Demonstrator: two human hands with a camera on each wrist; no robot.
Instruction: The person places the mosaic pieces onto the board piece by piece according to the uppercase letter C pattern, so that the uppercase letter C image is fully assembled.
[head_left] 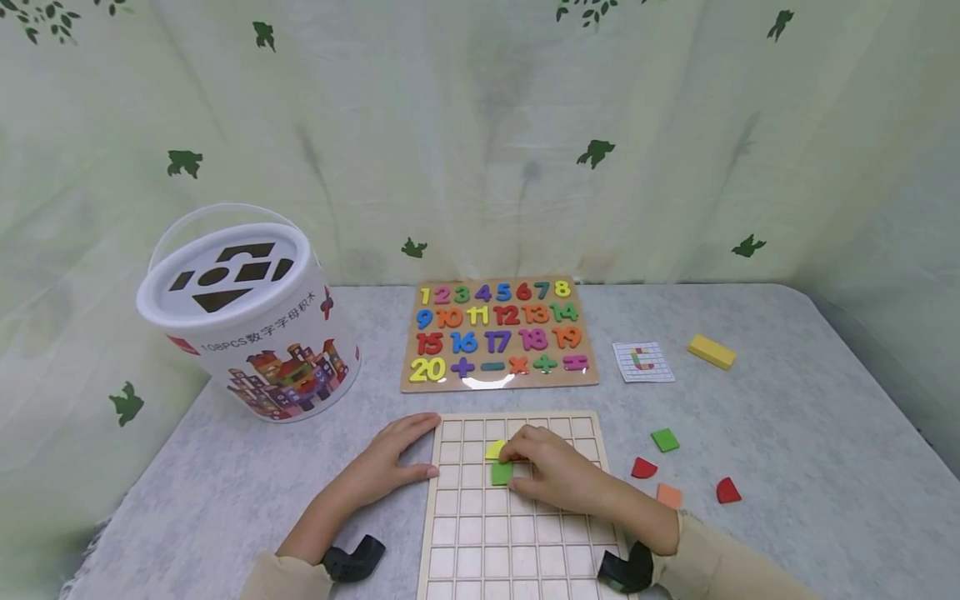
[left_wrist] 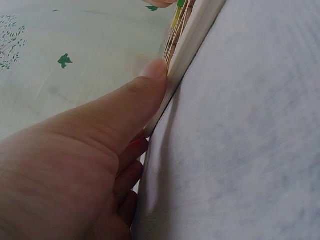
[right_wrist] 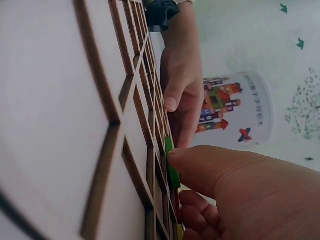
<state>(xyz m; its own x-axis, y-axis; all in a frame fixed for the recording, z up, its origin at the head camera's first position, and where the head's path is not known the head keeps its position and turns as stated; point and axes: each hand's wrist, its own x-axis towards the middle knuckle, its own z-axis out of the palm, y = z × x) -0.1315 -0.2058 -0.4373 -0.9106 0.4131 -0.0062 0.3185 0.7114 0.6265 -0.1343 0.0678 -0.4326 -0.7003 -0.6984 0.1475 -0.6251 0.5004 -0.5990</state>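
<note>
A wooden grid board (head_left: 468,533) lies in front of me. My left hand (head_left: 390,458) rests at its upper left edge, fingers stretched out; in the left wrist view the thumb (left_wrist: 135,97) touches the board's side. Over the upper middle of the grid, my right hand (head_left: 562,475) pinches a green square tile (head_left: 501,474), with the thumb at its lower right corner and curled fingers at its upper side. Just above it a yellow tile (head_left: 494,450) is partly covered by those fingers. A sliver of red shows beneath them. The right wrist view shows the thumb against the green tile (right_wrist: 172,162).
Right of the board lie a green square (head_left: 665,440), two red quarter-round pieces (head_left: 728,491), an orange square (head_left: 670,496) and a yellow block (head_left: 712,352). A pattern card (head_left: 643,362) and a number puzzle (head_left: 498,387) lie behind. A white bucket (head_left: 247,333) stands at left.
</note>
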